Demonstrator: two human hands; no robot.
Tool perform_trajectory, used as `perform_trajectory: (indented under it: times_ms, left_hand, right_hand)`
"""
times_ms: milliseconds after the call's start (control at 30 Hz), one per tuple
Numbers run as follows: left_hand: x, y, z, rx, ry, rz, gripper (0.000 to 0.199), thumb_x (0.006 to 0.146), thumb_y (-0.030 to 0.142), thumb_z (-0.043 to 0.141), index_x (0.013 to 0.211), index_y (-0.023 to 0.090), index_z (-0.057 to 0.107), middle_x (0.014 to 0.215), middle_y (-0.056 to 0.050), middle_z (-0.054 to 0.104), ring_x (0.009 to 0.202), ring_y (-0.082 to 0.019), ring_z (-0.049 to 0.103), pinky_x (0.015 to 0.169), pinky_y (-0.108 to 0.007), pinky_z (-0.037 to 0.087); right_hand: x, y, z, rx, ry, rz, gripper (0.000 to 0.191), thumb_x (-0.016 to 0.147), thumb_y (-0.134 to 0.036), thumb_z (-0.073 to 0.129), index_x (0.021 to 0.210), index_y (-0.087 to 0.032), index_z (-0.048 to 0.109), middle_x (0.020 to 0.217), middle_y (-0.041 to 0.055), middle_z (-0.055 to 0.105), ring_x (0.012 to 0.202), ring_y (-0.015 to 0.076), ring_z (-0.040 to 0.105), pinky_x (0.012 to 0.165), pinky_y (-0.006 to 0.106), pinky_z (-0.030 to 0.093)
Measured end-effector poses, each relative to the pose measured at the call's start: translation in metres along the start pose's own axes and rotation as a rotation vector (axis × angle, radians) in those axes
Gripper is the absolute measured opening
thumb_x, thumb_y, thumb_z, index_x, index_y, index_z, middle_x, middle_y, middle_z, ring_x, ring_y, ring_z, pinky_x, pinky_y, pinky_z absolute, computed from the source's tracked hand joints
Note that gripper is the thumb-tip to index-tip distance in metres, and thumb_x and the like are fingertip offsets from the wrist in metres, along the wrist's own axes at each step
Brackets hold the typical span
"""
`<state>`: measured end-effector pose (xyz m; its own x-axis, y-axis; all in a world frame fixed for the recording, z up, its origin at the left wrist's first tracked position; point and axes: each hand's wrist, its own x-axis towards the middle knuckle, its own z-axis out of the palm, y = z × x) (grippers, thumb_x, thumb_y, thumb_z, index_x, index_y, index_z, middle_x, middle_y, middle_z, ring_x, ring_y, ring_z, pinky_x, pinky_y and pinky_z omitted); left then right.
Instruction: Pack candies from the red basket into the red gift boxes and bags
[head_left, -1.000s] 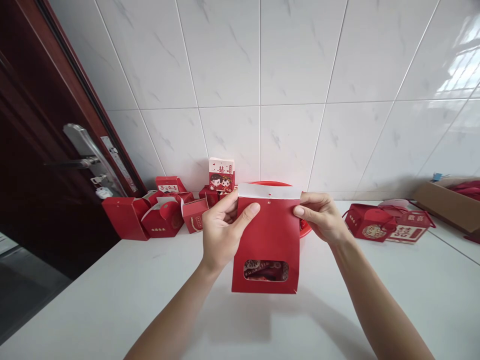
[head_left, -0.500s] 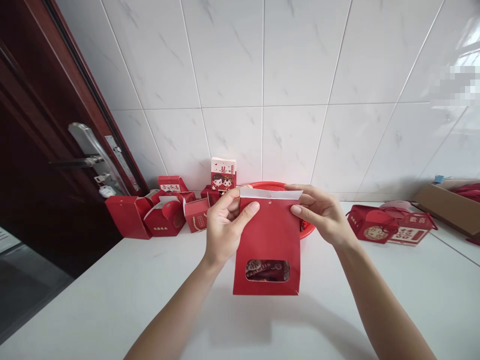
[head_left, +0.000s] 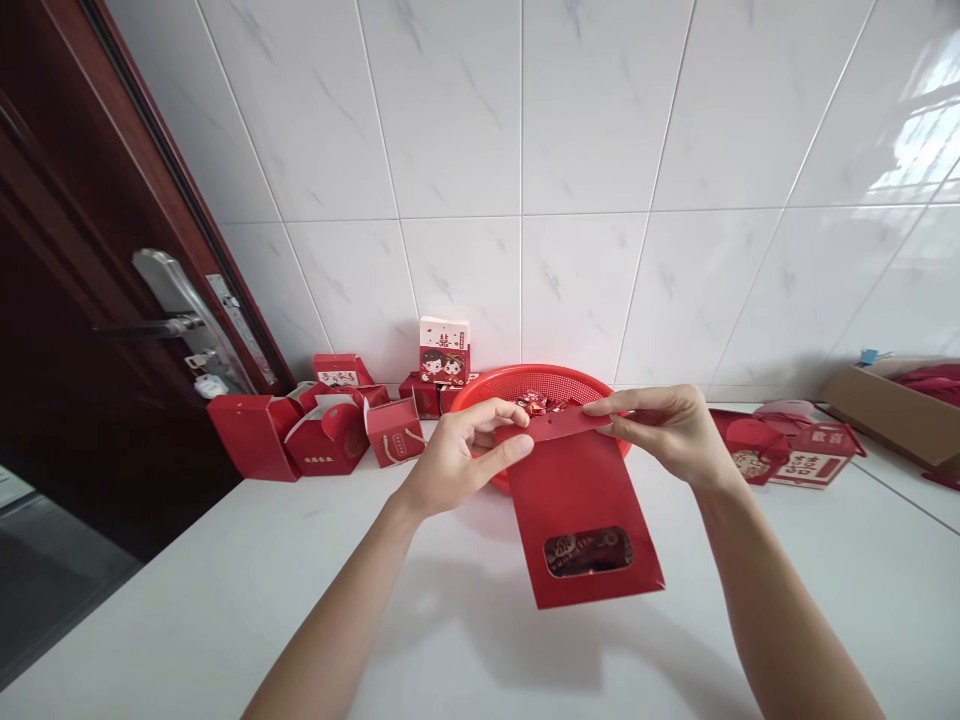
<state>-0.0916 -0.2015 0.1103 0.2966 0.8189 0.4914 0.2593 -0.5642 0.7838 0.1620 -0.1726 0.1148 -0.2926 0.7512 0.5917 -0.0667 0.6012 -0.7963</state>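
A red paper bag [head_left: 574, 500] hangs tilted above the white table, its top flap folded down toward me. Wrapped items show through the small window near its bottom. My left hand [head_left: 469, 450] pinches the bag's upper left corner between thumb and fingers. At the upper right corner, my right hand [head_left: 667, 425] pinches the folded edge. Just behind the bag is a red plastic basket [head_left: 495, 385] with shiny red wrapped pieces in it, partly hidden by the bag and my hands.
Several red gift boxes [head_left: 255, 435] stand on the white table [head_left: 315, 580] at the left, by a dark door. More red boxes [head_left: 814, 455] and a cardboard box [head_left: 892, 410] are at the right. A tiled wall rises behind.
The top flap, earlier upright with its white side showing, is now folded over toward me. The bag's bottom has swung right, and more of the basket shows.
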Motion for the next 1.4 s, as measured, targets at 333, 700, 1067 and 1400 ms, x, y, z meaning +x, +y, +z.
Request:
perform_trajectory:
  times_ms: [333,700,1067,1400]
  left_hand:
    - [-0.003,0.001,0.007,0.071,0.122,0.003,0.017,0.084,0.031,0.073,0.099,0.023,0.070,0.104,-0.004,0.076,0.097,-0.019,0.073,0.076,-0.025,0.062]
    - [-0.001,0.000,0.007,0.022,0.179,-0.007,0.020,0.083,0.037,0.075,0.096,0.021,0.078,0.097,-0.005,0.080,0.085,-0.021,0.076,0.068,-0.025,0.063]
    - [-0.001,-0.006,0.010,0.030,0.151,0.017,0.034,0.084,0.043,0.076,0.111,0.022,0.076,0.113,-0.006,0.079,0.108,-0.024,0.074,0.092,-0.032,0.063]
    - [0.003,0.006,-0.014,0.059,0.206,0.068,0.016,0.082,0.036,0.074,0.090,0.023,0.079,0.092,-0.004,0.081,0.091,-0.023,0.076,0.084,-0.033,0.065]
  right_hand:
    - [0.001,-0.004,-0.011,-0.094,-0.383,0.043,0.048,0.084,-0.028,0.078,0.131,-0.030,0.069,0.132,0.0077,0.071,0.113,0.0269,0.070,0.081,0.035,0.062]
    - [0.003,0.000,0.004,-0.355,-0.202,-0.055,0.034,0.095,-0.048,0.063,0.083,-0.019,0.075,0.075,0.0039,0.069,0.070,0.0154,0.057,0.064,0.029,0.046]
    - [-0.013,-0.018,-0.023,-0.341,-0.188,0.090,0.038,0.091,-0.053,0.067,0.086,-0.016,0.074,0.072,0.0032,0.066,0.059,0.0116,0.055,0.053,0.025,0.046]
    - [-0.126,-0.062,-0.177,-0.749,1.134,0.365,0.029,0.059,-0.041,0.087,0.068,-0.019,0.071,0.061,0.0059,0.065,0.051,0.0182,0.056,0.054,0.038,0.052]
